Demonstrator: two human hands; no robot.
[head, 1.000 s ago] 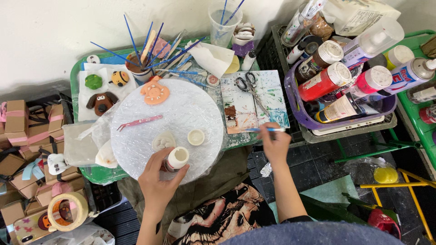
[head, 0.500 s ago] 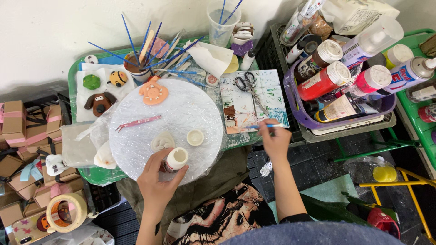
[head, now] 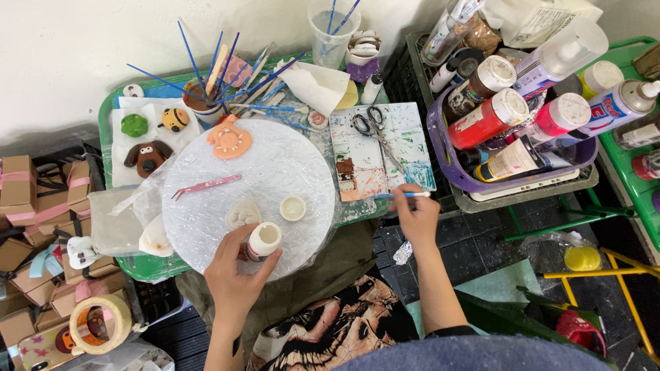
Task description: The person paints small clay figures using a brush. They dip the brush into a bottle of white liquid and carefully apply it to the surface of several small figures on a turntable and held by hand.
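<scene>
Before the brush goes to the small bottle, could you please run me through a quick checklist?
1. Small white bottle held by the left hand: ok.
2. Bottle open, with the cap set beside it on the round board: ok.
3. Blue-handled brush gripped in the right hand: ok.
4. Paint on the brush tip: cannot tell.
5. Scissors lying on the palette, apart from the brush: ok.
6. Pink tweezers apart from the bottle: ok.
</scene>
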